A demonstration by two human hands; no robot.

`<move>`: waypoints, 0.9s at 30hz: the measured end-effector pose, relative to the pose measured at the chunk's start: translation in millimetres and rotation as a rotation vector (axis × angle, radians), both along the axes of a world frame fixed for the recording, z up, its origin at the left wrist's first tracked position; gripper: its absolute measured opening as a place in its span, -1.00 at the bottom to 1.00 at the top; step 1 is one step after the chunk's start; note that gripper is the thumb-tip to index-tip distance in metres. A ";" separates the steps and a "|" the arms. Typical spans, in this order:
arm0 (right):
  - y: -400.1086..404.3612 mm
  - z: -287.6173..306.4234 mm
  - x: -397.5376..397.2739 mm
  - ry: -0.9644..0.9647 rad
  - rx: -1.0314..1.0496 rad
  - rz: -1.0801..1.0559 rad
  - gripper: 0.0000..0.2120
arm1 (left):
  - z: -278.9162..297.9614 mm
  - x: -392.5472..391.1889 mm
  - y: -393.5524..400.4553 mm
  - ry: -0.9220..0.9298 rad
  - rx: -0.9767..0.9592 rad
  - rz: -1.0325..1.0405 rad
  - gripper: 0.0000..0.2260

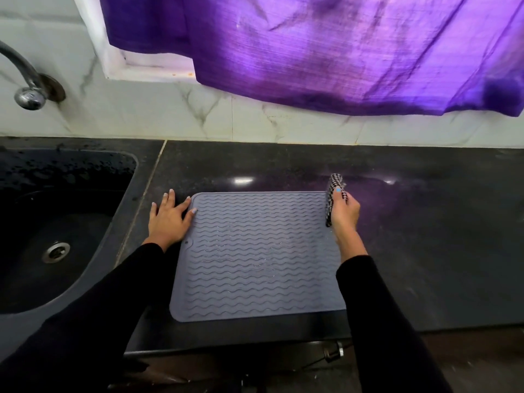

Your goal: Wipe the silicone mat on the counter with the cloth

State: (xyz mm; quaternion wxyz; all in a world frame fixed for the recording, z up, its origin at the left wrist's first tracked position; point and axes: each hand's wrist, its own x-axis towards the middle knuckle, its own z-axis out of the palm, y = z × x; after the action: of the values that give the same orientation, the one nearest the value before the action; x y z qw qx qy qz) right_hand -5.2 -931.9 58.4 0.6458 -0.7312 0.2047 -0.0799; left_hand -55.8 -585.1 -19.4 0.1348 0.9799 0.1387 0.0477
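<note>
Where the dark stone counter (pixel 425 222) runs beneath the marble-patterned wall tiles (pixel 170 114), you see it span the full width of the view, with a purple curtain (pixel 340 46) hanging over the window above it. To your left, a dark sink (pixel 17 279) is set into the counter, its metal drain (pixel 56 251) near the basin floor and a chrome tap (pixel 28 86) projecting from the wall above.

The grey silicone mat (pixel 255 256) lies flat on the counter directly in front of you, just right of the sink, with wavy ridges running across its surface and its near edge close to the counter's front edge.

Both of your arms are in black sleeves (pixel 382 321). Your left hand (pixel 168 219) rests palm down at the mat's far-left corner, fingers spread and extended; the hand sits mostly on the counter, with the thumb and nearest fingertip touching the mat's edge. It grips nothing.

Your right hand (pixel 344 211) is positioned at the mat's far-right corner, with the fingers closed around a black-and-white checked cloth (pixel 334 191). The cloth is bunched, stands upright in the grip, and protrudes beyond the fingers toward the wall. Its lower portion sits at the mat's right edge; whether it touches the mat cannot be determined.
</note>
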 end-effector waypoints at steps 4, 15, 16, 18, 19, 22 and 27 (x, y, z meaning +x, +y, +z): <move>1.8 -15.5 -34.7 -0.056 -0.642 0.072 -0.51 | -1.4 2.0 -2.7 -0.018 0.013 -0.007 -0.56; 4.8 -63.3 -43.6 0.172 -1.058 0.507 -0.30 | 0.3 -13.8 -8.5 -0.238 -0.193 0.026 -0.33; 4.4 -62.4 -44.2 0.170 -1.047 0.516 -0.31 | -0.1 -18.1 -9.3 -0.224 -0.187 0.022 -0.33; 3.4 -60.2 -43.5 0.161 -0.953 0.512 -0.36 | -3.6 -25.9 -10.2 -0.148 -0.116 -0.035 -0.30; 1.8 -58.8 -41.3 0.149 -0.849 0.496 -0.39 | -6.0 -28.5 -9.5 -0.111 -0.078 -0.077 -0.28; -9.6 -45.9 -28.0 0.133 -0.200 0.398 -0.51 | -7.9 -28.2 -8.9 -0.052 -0.037 -0.121 -0.33; -18.3 -18.3 -25.9 0.046 0.214 -0.009 -0.60 | -6.7 -31.1 -12.7 -0.059 -0.047 -0.115 -0.38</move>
State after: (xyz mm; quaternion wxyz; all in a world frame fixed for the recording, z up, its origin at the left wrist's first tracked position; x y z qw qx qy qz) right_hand -31.2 -950.2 40.1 0.7148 -0.6589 0.2302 -0.0437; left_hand -87.0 -597.8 -26.0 0.1645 0.9810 0.0793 0.0656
